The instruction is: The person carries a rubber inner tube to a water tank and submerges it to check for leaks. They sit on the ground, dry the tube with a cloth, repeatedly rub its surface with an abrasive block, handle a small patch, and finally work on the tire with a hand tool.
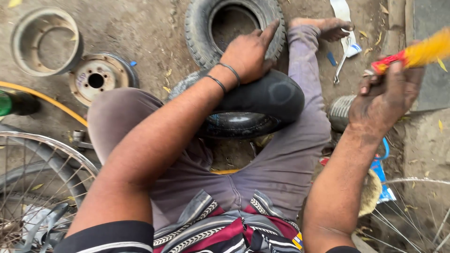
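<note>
left hand [248, 54] flat, fingers spread, pinning the inner tube [262, 100] on the lap | right hand [386, 96] beside the tube, fingers clamped round a red-and-yellow tool [412, 55] | tyre [234, 28] just beyond the tube

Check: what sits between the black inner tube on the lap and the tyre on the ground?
Head view: the left hand lies across that gap, palm on the inner tube, fingers reaching onto the tyre.

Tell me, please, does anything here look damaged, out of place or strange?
Nothing looks damaged. The left hand presses a black inner tube resting across the lap; the right hand holds a red and yellow tube. A tyre, wheel rims and a wrench lie scattered on the dirt ground.
</note>
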